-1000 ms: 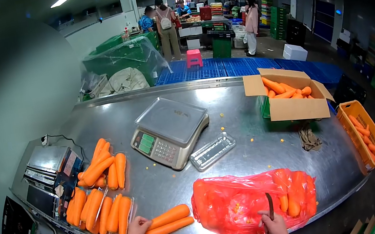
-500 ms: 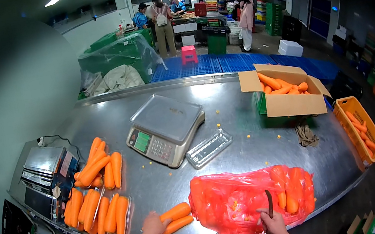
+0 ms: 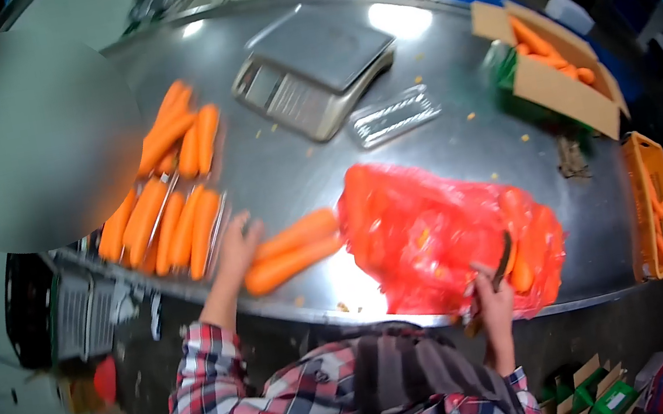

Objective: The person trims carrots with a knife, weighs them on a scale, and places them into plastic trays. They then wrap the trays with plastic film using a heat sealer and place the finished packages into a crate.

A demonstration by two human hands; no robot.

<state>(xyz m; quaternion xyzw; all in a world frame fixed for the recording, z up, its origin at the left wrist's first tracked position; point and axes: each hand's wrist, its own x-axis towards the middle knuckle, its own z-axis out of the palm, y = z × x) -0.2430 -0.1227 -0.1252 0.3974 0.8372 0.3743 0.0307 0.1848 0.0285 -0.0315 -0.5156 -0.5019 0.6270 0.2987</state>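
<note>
My left hand [image 3: 239, 248] is beside two loose carrots [image 3: 293, 251] on the metal table, its fingers apart and slightly blurred. Nothing shows in its grasp. To its left lie carrots in clear trays [image 3: 169, 231], with more carrots [image 3: 178, 132] behind them. My right hand [image 3: 492, 298] is closed around a dark, curved knife [image 3: 502, 258], held over the right part of a red plastic bag [image 3: 407, 233]. Several carrots [image 3: 527, 257] show at that end of the bag.
A scale [image 3: 316, 68] stands at the back of the table [image 3: 290, 170], with an empty clear tray [image 3: 395, 116] next to it. At right are a cardboard box [image 3: 565, 95] of carrots, a crumpled cloth [image 3: 571, 158] and a yellow crate [image 3: 655, 203].
My left hand has let go of the two carrots and moved left off them. My right hand still grips the knife. The view has tilted down and blurred.
</note>
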